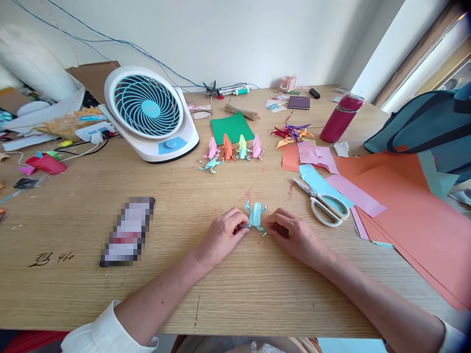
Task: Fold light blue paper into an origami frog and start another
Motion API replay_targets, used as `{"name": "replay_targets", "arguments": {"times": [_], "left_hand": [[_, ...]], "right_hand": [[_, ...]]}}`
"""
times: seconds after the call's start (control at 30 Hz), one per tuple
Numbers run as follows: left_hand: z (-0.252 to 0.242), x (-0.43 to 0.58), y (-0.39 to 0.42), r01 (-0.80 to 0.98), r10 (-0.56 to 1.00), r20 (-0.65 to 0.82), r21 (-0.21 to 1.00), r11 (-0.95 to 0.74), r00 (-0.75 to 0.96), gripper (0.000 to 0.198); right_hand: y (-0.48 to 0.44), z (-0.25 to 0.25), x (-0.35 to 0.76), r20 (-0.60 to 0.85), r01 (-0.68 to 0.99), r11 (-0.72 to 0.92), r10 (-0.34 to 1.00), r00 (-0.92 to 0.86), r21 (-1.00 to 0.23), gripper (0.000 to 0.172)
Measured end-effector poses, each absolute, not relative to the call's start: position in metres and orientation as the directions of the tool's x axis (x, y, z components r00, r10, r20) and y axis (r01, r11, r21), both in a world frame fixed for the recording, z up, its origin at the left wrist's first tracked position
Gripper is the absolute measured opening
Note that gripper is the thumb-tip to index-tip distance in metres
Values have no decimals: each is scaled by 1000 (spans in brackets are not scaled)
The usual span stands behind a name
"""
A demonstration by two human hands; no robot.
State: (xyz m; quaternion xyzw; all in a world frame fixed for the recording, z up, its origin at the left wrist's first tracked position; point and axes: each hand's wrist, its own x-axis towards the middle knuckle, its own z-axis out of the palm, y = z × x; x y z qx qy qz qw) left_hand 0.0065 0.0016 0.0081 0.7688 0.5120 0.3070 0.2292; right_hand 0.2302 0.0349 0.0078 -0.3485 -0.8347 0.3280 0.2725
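Wooden table (235, 299), handwritten "460" (66, 258), blue paper frog (255, 215)

white sleeves (96, 332), the left loose and creased, over bare forearms (156, 294), a small dark spot (162, 303) on the left

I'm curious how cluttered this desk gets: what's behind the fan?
Behind the fan, brown cardboard shows past its left edge, with the white wall farther back. Whatever the fan's body covers can't be seen.
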Motion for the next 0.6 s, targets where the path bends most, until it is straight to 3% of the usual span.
{"name": "replay_targets", "arguments": {"times": [0.17,0.3,0.6], "left_hand": [[9,-1,1,645,899,251,629,-433,358,12],[9,-8,-1,622,828,288,554,-553,481,29],[1,-8,-3,679,713,271,220,-700,647,34]], "right_hand": [[36,6,230,225,424,562,751,-620,-710,23],[36,4,229,257,423,620,716,-649,-660,29],[37,1,229,272,436,686,670,-691,-583,35]]}}
